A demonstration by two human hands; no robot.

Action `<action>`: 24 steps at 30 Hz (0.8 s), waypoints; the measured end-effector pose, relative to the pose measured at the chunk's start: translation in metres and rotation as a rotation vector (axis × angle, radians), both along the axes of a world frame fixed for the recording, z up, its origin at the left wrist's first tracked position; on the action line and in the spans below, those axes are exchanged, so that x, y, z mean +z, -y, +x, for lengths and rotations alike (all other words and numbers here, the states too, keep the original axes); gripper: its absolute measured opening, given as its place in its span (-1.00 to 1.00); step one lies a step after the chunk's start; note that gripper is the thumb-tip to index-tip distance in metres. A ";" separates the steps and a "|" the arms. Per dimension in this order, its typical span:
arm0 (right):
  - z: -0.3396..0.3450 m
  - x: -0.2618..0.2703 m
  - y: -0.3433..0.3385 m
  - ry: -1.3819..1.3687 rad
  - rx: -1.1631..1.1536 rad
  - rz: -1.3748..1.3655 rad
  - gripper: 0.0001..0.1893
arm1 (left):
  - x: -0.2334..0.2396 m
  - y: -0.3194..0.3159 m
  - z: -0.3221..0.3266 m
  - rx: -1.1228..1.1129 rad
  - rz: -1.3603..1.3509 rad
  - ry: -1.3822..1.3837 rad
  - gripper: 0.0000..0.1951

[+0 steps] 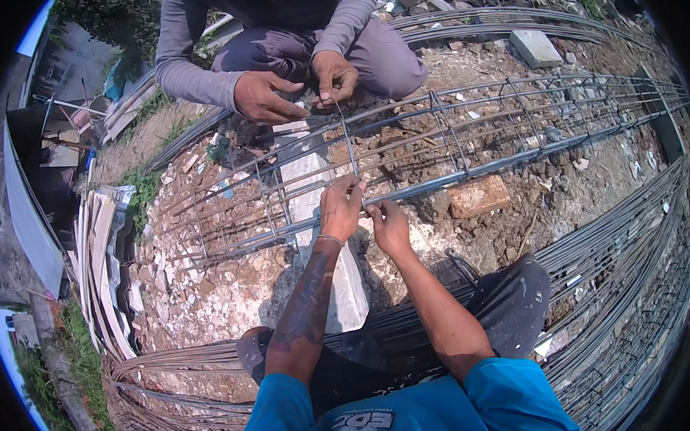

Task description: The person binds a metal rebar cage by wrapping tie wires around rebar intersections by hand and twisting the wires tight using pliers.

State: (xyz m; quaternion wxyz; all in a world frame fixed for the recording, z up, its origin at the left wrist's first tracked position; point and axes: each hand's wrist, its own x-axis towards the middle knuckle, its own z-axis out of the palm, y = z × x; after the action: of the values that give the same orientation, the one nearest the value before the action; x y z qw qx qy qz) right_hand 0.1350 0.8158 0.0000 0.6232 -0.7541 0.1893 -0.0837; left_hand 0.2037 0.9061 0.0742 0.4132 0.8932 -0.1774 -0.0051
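Observation:
A long steel rebar cage (460, 176), made of bars with stirrups around them, lies across the view. My left hand (342, 207) is closed on the near corner of a stirrup (350, 146) where it meets the near bars. Just right of it, my right hand (390, 225) pinches at the same joint with thumb and finger; whatever thin piece is between the fingers is too small to tell. Under the cage, below my hands, runs a pale concrete post (340, 286). Opposite, a co-worker's hands (303, 92) are at the far end of that stirrup.
Bundles of steel bars lie near my legs (605, 260) and behind the co-worker (487, 16). A reddish brick (479, 197) sits beside the cage, and a concrete block (535, 48) lies farther back. Boards (98, 257) are stacked at the left. Rubble covers the ground.

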 end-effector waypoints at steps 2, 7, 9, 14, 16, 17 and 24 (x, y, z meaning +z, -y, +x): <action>-0.002 0.005 0.009 -0.019 0.143 -0.244 -0.78 | 0.007 -0.005 0.001 0.014 0.045 -0.001 -0.77; -0.004 -0.001 0.029 0.014 0.358 0.195 -0.78 | 0.011 -0.002 0.007 0.017 0.002 -0.104 -0.75; -0.009 -0.001 0.008 -0.093 0.122 0.932 -0.84 | 0.007 -0.008 0.008 0.007 0.022 -0.066 -0.76; -0.001 -0.013 -0.022 0.047 -0.178 0.694 -0.87 | 0.012 0.002 -0.011 0.029 0.053 0.068 -0.78; 0.000 -0.010 -0.030 0.090 -0.209 0.576 -0.86 | 0.012 -0.003 -0.024 0.044 -0.025 0.084 -0.83; -0.001 -0.009 -0.032 0.132 -0.242 0.454 -0.85 | 0.008 -0.008 -0.032 0.046 -0.024 0.084 -0.83; -0.009 0.002 -0.028 0.117 -0.191 0.390 -0.73 | -0.038 -0.039 -0.079 0.117 -0.106 0.258 -0.86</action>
State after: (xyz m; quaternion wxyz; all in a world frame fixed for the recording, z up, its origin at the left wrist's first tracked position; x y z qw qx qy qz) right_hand 0.1256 0.8439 0.0019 0.7564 -0.5918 0.2361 -0.1479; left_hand 0.1247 0.9452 0.0364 0.4331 0.8722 -0.1766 0.1433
